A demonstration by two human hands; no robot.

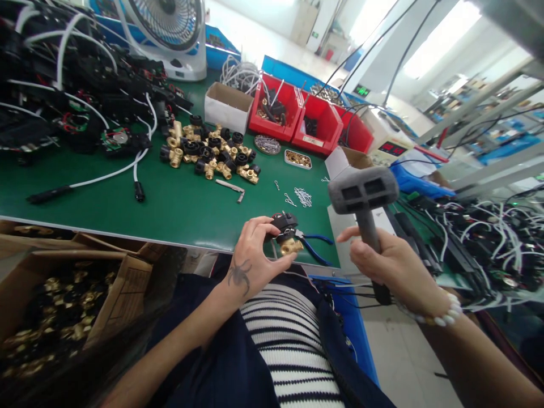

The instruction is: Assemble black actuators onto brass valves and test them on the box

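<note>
My left hand (254, 255) pinches a small brass valve with a black cap (287, 233) at the front edge of the green mat (178, 201). My right hand (393, 263) is wrapped round the dark handle of a grey rubber mallet (363, 192), whose head is raised just right of the valve. Blue-handled pliers (317, 246) lie on the mat beside the valve. Farther back on the mat sits a heap of several brass and black fittings (210, 153).
Red bins (297, 116) and a white cardboard box (227, 105) stand at the back, with a fan (170, 34) behind. Black assemblies with white cables (63, 85) fill the left. A carton of brass parts (59, 300) sits below left. Wires crowd the right bench (488, 238).
</note>
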